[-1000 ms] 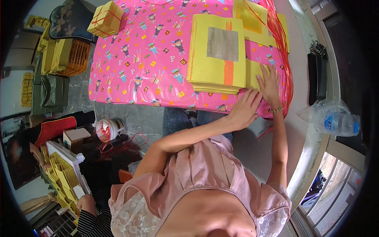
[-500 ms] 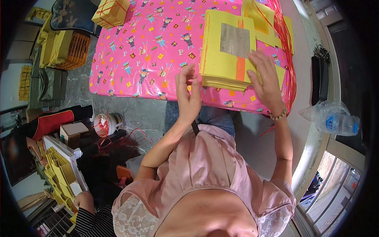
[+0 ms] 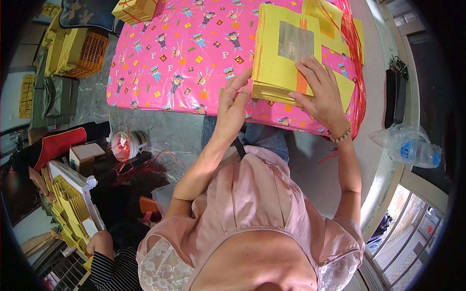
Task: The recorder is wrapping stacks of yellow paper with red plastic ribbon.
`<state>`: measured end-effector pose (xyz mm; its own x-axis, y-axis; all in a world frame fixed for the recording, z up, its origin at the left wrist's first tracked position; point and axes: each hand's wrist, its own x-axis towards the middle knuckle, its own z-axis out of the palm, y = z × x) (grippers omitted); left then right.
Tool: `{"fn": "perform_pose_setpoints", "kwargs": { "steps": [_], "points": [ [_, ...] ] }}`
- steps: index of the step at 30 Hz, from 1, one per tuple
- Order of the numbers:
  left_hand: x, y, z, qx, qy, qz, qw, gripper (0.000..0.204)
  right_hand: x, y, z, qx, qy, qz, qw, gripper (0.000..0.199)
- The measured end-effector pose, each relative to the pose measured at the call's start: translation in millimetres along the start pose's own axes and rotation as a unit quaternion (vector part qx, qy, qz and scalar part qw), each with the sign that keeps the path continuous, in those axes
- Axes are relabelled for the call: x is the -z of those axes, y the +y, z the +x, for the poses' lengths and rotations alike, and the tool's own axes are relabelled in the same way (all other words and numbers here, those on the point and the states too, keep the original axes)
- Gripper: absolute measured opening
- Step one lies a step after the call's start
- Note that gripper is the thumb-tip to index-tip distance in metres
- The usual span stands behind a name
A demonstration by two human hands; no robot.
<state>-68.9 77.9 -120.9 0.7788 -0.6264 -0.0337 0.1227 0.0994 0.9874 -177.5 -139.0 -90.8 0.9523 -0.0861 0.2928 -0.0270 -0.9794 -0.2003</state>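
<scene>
A thick stack of yellow paper sheets (image 3: 274,68), its top sheet bearing a silver-grey rectangle and an orange stripe, lies near the front edge of the table. At its left side is my left hand (image 3: 234,104), open, with the fingers stretched toward the near left edge; whether they press on it I cannot tell. My right hand (image 3: 320,92) is open too, fingers laid over the right part of the top sheet and thumb at the near right corner. More yellow sheets (image 3: 330,29) lie behind, partly under red string (image 3: 357,63).
A pink patterned cloth (image 3: 160,63) covers the table. A tied yellow paper bundle (image 3: 135,10) sits at its far left. On the floor stands a white bucket (image 3: 128,145) holding red string. Another person's arm (image 3: 102,242) reaches yellow paper at lower left. A plastic bottle (image 3: 420,153) lies at right.
My left hand has moved forward, its fingers now straighter and close against the stack's left side. My right hand has slid inward, resting further over the top sheet.
</scene>
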Motion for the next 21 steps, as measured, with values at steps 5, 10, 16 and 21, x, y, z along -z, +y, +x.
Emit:
{"fn": "perform_pose_setpoints", "kwargs": {
  "steps": [5,10,16,21],
  "points": [
    [-1,5,3,0.002,0.007,-0.023,1.0,0.046,-2,0,2,0.006,0.018,-0.011,1.0,0.064],
    [-4,7,7,-0.021,0.008,-0.041,0.999,0.045,-2,-1,3,0.003,0.024,-0.009,1.0,0.064],
    [2,8,30,-0.177,0.001,0.29,0.94,0.046,-6,2,2,0.004,0.028,-0.019,0.999,0.067],
    [4,16,49,-0.238,-0.033,0.409,0.881,0.035,0,2,1,0.0,0.026,-0.004,1.0,0.068]
  ]
}}
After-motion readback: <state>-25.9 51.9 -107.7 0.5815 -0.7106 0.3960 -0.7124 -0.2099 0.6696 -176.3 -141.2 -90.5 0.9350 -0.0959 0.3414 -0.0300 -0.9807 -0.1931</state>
